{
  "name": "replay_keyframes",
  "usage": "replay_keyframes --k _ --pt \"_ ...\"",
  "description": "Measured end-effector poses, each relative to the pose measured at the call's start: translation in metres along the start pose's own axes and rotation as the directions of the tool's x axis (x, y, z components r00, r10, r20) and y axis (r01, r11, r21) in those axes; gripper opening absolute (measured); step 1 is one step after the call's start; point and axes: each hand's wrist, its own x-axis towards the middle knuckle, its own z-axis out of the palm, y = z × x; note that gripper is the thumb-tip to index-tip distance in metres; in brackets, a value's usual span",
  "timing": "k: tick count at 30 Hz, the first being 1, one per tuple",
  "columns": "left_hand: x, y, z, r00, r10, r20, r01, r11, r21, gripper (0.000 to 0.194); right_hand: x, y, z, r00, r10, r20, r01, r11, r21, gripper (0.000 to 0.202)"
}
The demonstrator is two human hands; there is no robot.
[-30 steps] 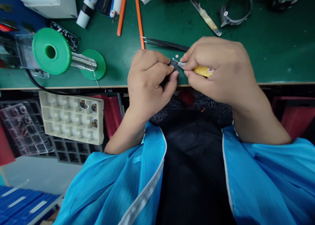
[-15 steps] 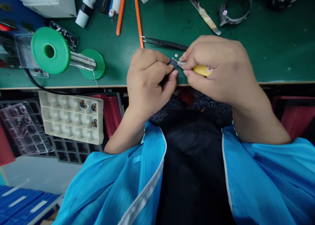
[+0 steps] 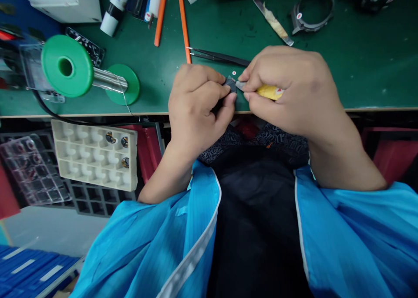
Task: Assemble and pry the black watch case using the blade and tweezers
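Note:
Near the front edge of the green bench, my left hand point(image 3: 200, 104) pinches a small dark grey part point(image 3: 231, 85) between thumb and fingers; most of it is hidden. My right hand point(image 3: 289, 87) grips a flat metal blade tool point(image 3: 241, 85) with a yellow wrapped handle point(image 3: 269, 92). Its tip points left and meets or nearly meets the dark part. Black tweezers point(image 3: 218, 57) lie just behind both hands, their points to the left and their rear end hidden by my right hand. A tiny white sticker with a red mark point(image 3: 234, 73) sits close to the fingertips.
A green solder spool point(image 3: 67, 66) stands at left. Orange sticks point(image 3: 183, 24), a marker point(image 3: 116, 8), another wrapped blade point(image 3: 272, 21) and a watch case point(image 3: 311, 11) lie farther back. Below the bench edge is a cream compartment tray point(image 3: 94, 154) holding a few small round parts.
Both hands keep almost the same place and grip. The dark part and the blade tip have shifted only very slightly.

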Motion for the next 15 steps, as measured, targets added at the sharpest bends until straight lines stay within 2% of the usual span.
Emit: replay_keyframes --k 4,8,15 --pt "-0.0008 -0.0013 0.0001 0.999 -0.047 0.026 0.048 0.997 -0.057 0.026 -0.0005 0.0027 0.0014 0.997 -0.050 -0.054 0.047 0.998 -0.044 0.014" --pt "-0.0013 -0.0029 0.0005 0.997 -0.063 0.045 0.067 0.993 -0.093 0.028 -0.0005 0.0066 0.0031 0.992 -0.115 -0.061 0.113 0.993 -0.028 0.012" --pt "-0.0003 -0.0009 0.0004 0.999 -0.032 0.022 0.033 0.998 -0.055 0.026 -0.0004 0.0042 0.0026 0.996 -0.073 -0.045 0.071 0.996 -0.047 0.013"
